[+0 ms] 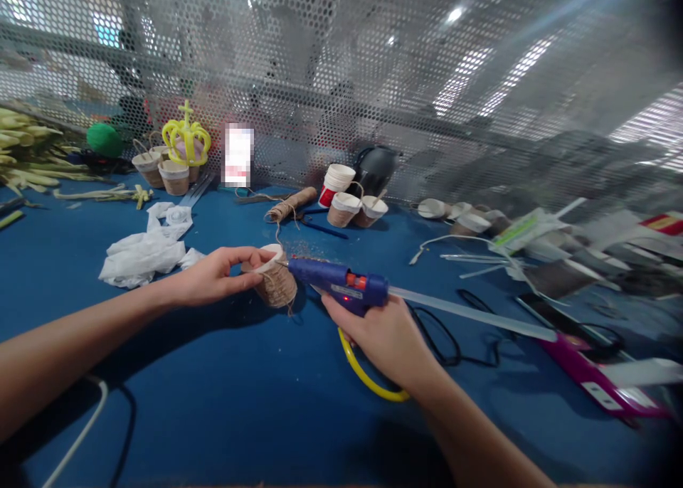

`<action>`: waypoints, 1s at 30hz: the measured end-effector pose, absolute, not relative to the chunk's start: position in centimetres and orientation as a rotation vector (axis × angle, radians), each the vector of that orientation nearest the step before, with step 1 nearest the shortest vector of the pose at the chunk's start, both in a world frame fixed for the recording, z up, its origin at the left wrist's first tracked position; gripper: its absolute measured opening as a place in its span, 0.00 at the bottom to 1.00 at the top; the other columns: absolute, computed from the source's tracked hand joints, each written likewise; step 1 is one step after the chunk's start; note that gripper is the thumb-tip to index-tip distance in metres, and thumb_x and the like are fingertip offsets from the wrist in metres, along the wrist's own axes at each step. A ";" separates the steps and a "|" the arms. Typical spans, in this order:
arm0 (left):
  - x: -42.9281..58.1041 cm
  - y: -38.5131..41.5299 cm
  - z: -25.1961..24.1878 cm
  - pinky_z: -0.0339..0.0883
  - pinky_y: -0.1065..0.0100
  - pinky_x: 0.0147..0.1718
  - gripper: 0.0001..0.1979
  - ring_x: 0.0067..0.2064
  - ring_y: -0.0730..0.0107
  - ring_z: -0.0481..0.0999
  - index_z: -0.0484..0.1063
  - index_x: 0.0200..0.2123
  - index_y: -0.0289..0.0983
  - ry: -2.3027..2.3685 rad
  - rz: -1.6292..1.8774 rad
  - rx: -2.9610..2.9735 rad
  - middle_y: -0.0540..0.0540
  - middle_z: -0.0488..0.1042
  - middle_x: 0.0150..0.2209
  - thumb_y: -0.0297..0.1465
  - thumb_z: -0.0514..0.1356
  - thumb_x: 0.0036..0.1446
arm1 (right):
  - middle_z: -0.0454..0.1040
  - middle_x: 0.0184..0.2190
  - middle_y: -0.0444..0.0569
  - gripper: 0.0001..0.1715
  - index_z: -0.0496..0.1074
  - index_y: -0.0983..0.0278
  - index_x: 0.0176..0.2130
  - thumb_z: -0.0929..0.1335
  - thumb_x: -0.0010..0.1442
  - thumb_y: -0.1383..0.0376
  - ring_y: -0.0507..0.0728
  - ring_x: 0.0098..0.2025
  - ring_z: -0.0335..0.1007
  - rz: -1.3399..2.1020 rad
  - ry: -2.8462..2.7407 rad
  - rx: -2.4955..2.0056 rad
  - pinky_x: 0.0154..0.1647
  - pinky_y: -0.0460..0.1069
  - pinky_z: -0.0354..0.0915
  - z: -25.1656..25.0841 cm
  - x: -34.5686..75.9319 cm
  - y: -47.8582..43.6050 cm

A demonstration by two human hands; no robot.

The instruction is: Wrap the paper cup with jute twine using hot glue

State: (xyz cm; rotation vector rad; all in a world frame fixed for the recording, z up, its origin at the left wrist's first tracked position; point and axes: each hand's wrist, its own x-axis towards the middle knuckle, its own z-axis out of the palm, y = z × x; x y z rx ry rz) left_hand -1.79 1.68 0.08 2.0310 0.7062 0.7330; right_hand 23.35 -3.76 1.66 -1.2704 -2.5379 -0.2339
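Brown string (pixel 280 290) goes round and round a cup (pixel 274 250), which tips to one side near the middle of the blue table (pixel 240 417). I cannot tell if its bottom touches the table. The left hand (pixel 227 274) has its thumb and fingers pinched on the cup, up by the white rim. The right hand (pixel 387 338) is wrapped around a blue glue gun (pixel 341 282). The gun's tip is right by the rim, and a little red light glows on its side. A long clear glue stick (pixel 469 312) pokes out of its back. Under the right hand shows a yellow loop (pixel 356 368). Behind the cup lies a roll (pixel 293 203) of string, and next to that is a stack of cups (pixel 339 178). White crumpled stuff (pixel 141 259) lies near the left hand. Farther back are a yellow crown (pixel 186 154) and a green ball (pixel 104 140). Off to the right is a purple strip (pixel 579 374).
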 end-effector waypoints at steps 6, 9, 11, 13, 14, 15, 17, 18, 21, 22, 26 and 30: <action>-1.9 1.7 0.2 0.57 0.66 0.50 0.09 0.56 0.62 0.61 0.60 0.26 0.35 0.696 0.715 2.030 0.42 0.70 0.45 0.32 0.52 0.57 | 0.72 0.20 0.48 0.22 0.74 0.65 0.40 0.57 0.53 0.73 0.52 0.19 0.64 -0.220 -2.553 -1.265 0.23 0.47 0.60 1.1 24.2 -3.5; -1.9 1.7 0.1 0.57 0.66 0.50 0.09 0.55 0.62 0.62 0.61 0.27 0.35 0.699 0.715 2.036 0.43 0.71 0.45 0.33 0.52 0.57 | 0.72 0.22 0.49 0.21 0.74 0.65 0.41 0.56 0.55 0.71 0.53 0.21 0.65 -0.206 -2.538 -1.275 0.24 0.49 0.61 1.0 24.1 -3.5; -1.8 1.7 0.1 0.57 0.66 0.49 0.09 0.53 0.62 0.63 0.61 0.27 0.35 0.697 0.725 2.036 0.43 0.71 0.44 0.33 0.52 0.57 | 0.72 0.21 0.49 0.21 0.74 0.66 0.40 0.56 0.55 0.71 0.54 0.21 0.64 -0.179 -2.510 -1.284 0.25 0.49 0.61 1.1 23.8 -3.5; -1.8 1.7 0.1 0.58 0.65 0.49 0.09 0.52 0.62 0.64 0.61 0.27 0.35 0.697 0.731 2.031 0.42 0.72 0.44 0.33 0.52 0.57 | 0.71 0.20 0.49 0.20 0.74 0.66 0.39 0.57 0.55 0.71 0.54 0.21 0.64 -0.122 -2.473 -1.290 0.25 0.49 0.61 1.1 23.6 -3.5; -1.8 1.7 0.1 0.58 0.65 0.49 0.09 0.52 0.62 0.65 0.61 0.26 0.35 0.699 0.731 2.028 0.42 0.71 0.44 0.33 0.52 0.57 | 0.71 0.20 0.49 0.19 0.74 0.66 0.38 0.57 0.55 0.70 0.54 0.21 0.64 -0.089 -2.456 -1.289 0.25 0.49 0.61 1.1 23.6 -3.4; -1.8 1.7 0.1 0.59 0.65 0.48 0.09 0.52 0.62 0.65 0.61 0.27 0.35 0.701 0.729 2.026 0.42 0.71 0.45 0.33 0.52 0.57 | 0.71 0.20 0.49 0.19 0.74 0.66 0.38 0.58 0.55 0.70 0.54 0.21 0.64 -0.065 -2.446 -1.287 0.25 0.49 0.61 1.2 23.5 -3.4; -1.8 1.7 0.1 0.59 0.65 0.48 0.09 0.52 0.62 0.65 0.61 0.27 0.35 0.702 0.723 2.030 0.42 0.71 0.45 0.33 0.52 0.57 | 0.70 0.18 0.47 0.17 0.75 0.65 0.36 0.59 0.55 0.69 0.54 0.20 0.64 0.017 -2.397 -1.303 0.24 0.49 0.61 1.2 23.4 -3.4; -1.8 1.7 0.1 0.58 0.65 0.49 0.09 0.52 0.62 0.65 0.61 0.27 0.35 0.701 0.720 2.036 0.42 0.71 0.45 0.33 0.52 0.57 | 0.69 0.16 0.46 0.15 0.75 0.65 0.34 0.59 0.55 0.69 0.53 0.19 0.63 0.064 -2.367 -1.318 0.23 0.48 0.61 1.2 23.3 -3.5; -1.9 1.7 0.1 0.57 0.65 0.50 0.09 0.54 0.61 0.63 0.61 0.27 0.34 0.698 0.716 2.052 0.41 0.71 0.44 0.33 0.52 0.57 | 0.66 0.14 0.43 0.13 0.73 0.64 0.29 0.61 0.55 0.66 0.51 0.17 0.61 0.191 -2.262 -1.376 0.21 0.46 0.60 1.5 22.8 -3.9; -1.9 1.7 0.1 0.57 0.64 0.50 0.09 0.54 0.61 0.62 0.61 0.27 0.34 0.698 0.717 2.053 0.41 0.71 0.44 0.33 0.52 0.57 | 0.66 0.14 0.42 0.12 0.72 0.64 0.28 0.61 0.56 0.66 0.50 0.16 0.60 0.215 -2.231 -1.393 0.20 0.46 0.61 1.7 22.6 -4.1; -1.9 1.7 0.2 0.57 0.64 0.50 0.10 0.54 0.61 0.63 0.61 0.27 0.35 0.701 0.710 2.048 0.42 0.71 0.44 0.34 0.52 0.57 | 0.68 0.16 0.44 0.11 0.73 0.64 0.29 0.62 0.54 0.66 0.52 0.19 0.63 0.207 -2.221 -1.392 0.22 0.47 0.62 2.1 22.3 -4.3; -1.9 1.7 0.3 0.57 0.64 0.49 0.10 0.54 0.61 0.63 0.61 0.27 0.34 0.695 0.706 2.050 0.41 0.71 0.44 0.34 0.51 0.57 | 0.72 0.20 0.47 0.12 0.74 0.63 0.32 0.63 0.49 0.68 0.56 0.23 0.66 0.203 -2.245 -1.362 0.27 0.50 0.64 2.2 22.5 -4.0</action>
